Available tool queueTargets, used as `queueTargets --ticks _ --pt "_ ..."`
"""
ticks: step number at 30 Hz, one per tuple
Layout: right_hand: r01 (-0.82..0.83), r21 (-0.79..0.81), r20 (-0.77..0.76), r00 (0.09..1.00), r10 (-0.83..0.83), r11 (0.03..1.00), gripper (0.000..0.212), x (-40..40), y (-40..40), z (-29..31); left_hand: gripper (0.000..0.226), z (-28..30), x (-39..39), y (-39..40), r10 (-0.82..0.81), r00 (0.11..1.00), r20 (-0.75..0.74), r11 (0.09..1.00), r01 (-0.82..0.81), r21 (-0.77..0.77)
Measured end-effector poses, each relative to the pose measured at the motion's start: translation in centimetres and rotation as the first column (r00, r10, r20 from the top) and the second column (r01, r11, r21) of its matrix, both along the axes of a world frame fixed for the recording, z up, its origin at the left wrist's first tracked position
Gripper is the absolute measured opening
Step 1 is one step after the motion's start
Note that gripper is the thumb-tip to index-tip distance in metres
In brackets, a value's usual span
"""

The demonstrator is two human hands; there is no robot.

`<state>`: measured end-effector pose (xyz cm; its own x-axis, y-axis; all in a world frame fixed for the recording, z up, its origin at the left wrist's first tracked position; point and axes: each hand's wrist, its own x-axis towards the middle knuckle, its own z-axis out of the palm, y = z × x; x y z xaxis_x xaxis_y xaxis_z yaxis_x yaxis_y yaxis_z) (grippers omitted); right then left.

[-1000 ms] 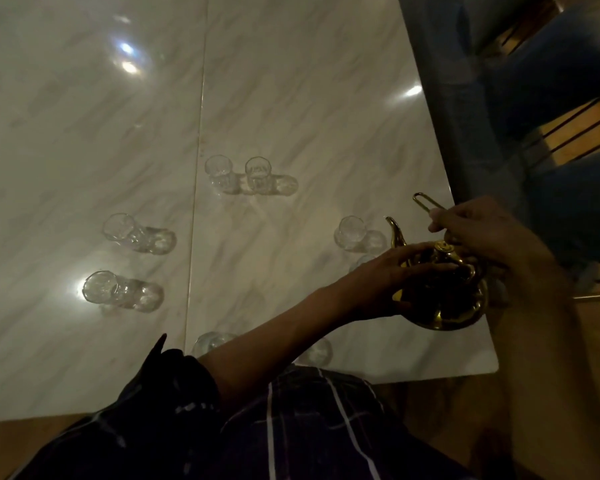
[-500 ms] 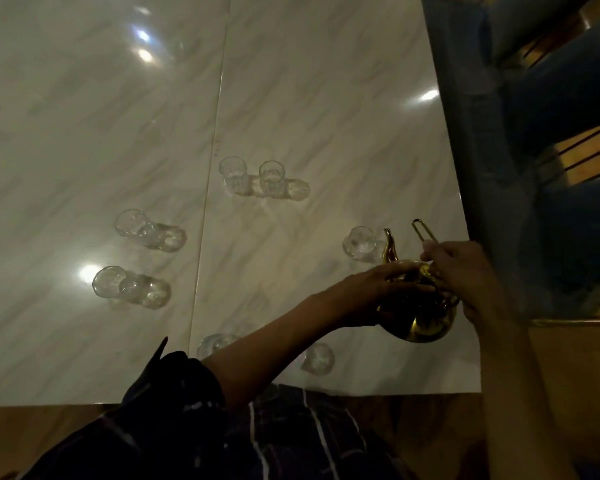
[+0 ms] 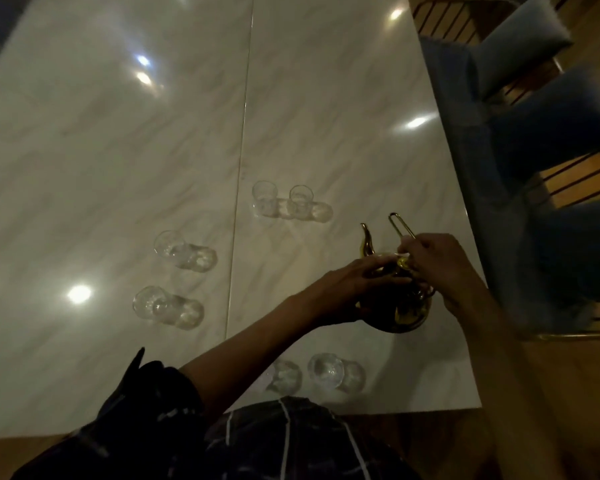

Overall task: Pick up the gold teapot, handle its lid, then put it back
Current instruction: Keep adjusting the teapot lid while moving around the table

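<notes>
The gold teapot (image 3: 400, 311) is at the right side of the white marble table (image 3: 153, 150), its curved spout (image 3: 367, 242) pointing away from me and its wire handle (image 3: 400, 225) standing up. My left hand (image 3: 347, 289) wraps the left side and top of its body. My right hand (image 3: 440, 268) reaches in from the right, fingertips pinched on the knob of the lid (image 3: 403, 263). I cannot tell whether the pot rests on the table or hangs just above it.
Several clear glass cups stand around: a pair (image 3: 281, 200) behind the pot, two (image 3: 184, 254) (image 3: 167, 306) at the left, two (image 3: 329, 370) near the front edge. Blue upholstered chairs (image 3: 551, 150) line the table's right edge. My dark sleeve and lap fill the bottom.
The teapot and both hands have stayed together at the right of the table; the view has shifted back and up, showing more table. My right fingers have settled on the lid knob.
</notes>
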<state>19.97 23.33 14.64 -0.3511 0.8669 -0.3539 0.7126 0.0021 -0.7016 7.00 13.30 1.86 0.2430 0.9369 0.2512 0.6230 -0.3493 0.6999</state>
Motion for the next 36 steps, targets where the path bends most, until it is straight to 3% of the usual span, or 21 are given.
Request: queueTargets --ticks 9,15,25,36 --pt "-0.016 0.013 -0.114 0.993 0.017 1.0 0.017 -7.8 0.2 -0.3 0.08 0.7 -8.3 -0.3 0.035 0.996 -0.076 0.999 -0.034 0.02" --pt "-0.088 0.049 -0.095 0.991 0.093 0.995 0.017 -11.9 2.5 -0.7 0.084 0.1 -11.4 1.3 0.09 0.994 -0.055 0.995 -0.092 -0.026" --pt "-0.12 0.007 -0.016 0.993 0.12 0.993 0.019 -15.3 7.2 -2.8 0.082 -1.2 -12.5 4.9 0.145 0.982 0.12 0.98 -0.126 -0.155" --pt "-0.203 -0.025 0.064 0.977 0.205 0.979 0.024 -16.3 9.8 -4.2 0.071 -2.9 -11.7 6.7 0.213 0.958 0.191 0.961 -0.17 -0.217"
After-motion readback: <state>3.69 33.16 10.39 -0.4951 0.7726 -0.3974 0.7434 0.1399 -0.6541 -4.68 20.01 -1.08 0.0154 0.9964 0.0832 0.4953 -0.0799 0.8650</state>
